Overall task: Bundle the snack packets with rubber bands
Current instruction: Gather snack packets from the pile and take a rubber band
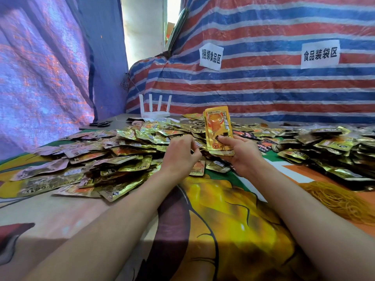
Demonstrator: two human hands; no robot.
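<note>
Clamped upright in the right grip (243, 155): a snack packet (218, 128) of glossy gold foil, with an orange picture on the face and dark characters down one side. Thumb across its lower front, fingers behind. Layered foil edges at the bottom; cannot tell whether one packet or several.

Just left of that, the left grip (179, 153), fingers curled in, tips against the loose packets (132, 151) heaped beyond and to the left of both grips. Cannot tell whether pinching one or merely touching. Mostly the same gold sort in that heap, with paler, pinkish ones farther left.

Right of the right grip, well apart, darker packets (334, 151) in a second heap. Nearer than those, a tangle of yellow rubber bands (341, 197) on the cloth-covered worktop (233, 209).

Far beyond the grips, a white router (155, 110) with black scissors (100, 124) left of it. Above, two paper signs (211, 56) on a striped tarpaulin (263, 92).
</note>
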